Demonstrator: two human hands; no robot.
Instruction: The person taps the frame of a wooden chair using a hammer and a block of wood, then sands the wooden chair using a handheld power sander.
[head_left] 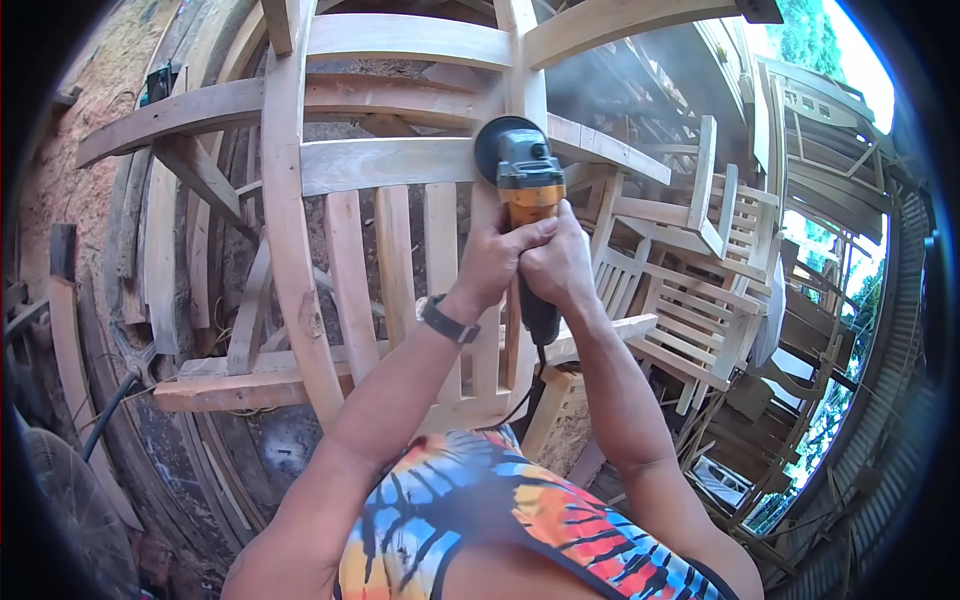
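Observation:
Both hands are wrapped round an angle grinder (535, 190) with an orange and grey body. My left hand (492, 262), with a dark band on its wrist, grips its left side. Against it, on the right side of the body, is my right hand (560, 258). The grinder's round dark disc (494, 148) lies over the joint between a pale wooden rail (390, 165) and an upright post of a wooden chair frame. Dust hangs in the air to the right of the disc. A black cord runs down from the grinder's rear end.
Slatted wooden frames (690, 320) are stacked at the right. Long boards (165, 240) lean or lie at the left. A wooden block (562, 410) stands below the grinder. A round wire guard (70, 500) shows at the lower left.

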